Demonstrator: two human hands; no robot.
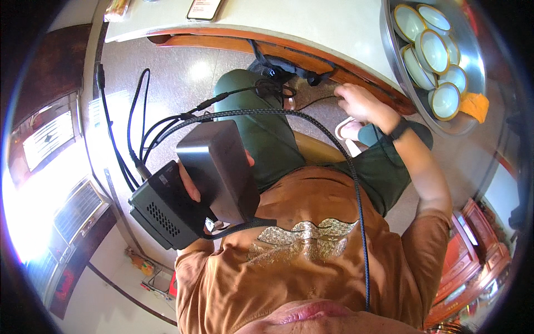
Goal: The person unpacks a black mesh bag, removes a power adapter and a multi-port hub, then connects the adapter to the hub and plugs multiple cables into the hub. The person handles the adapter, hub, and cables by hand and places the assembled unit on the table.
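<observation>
My left hand (pixel 190 182) is mostly hidden. Its fingers show round a smooth dark grey box (pixel 219 167), gripping it in front of my torso. Pressed beside that box is a black vented device (pixel 167 207) with cables plugged into its upper end. My right hand (pixel 356 103) reaches forward, close to the table's front edge, and wears a black wristband (pixel 398 129). Its fingers are closed at the end of a thin black cable (pixel 316 102). A thick braided cable (pixel 311 118) arches across my lap and down over my brown shirt.
A white-topped table (pixel 300 25) with a wooden edge stands ahead, with a phone (pixel 204 9) on it. Right of it, a metal basin (pixel 396 61) holds several gold-rimmed bowls (pixel 433 51) and an orange cloth (pixel 474 107). A black strap (pixel 300 68) hangs under the edge. Loose black cables (pixel 133 106) loop at left.
</observation>
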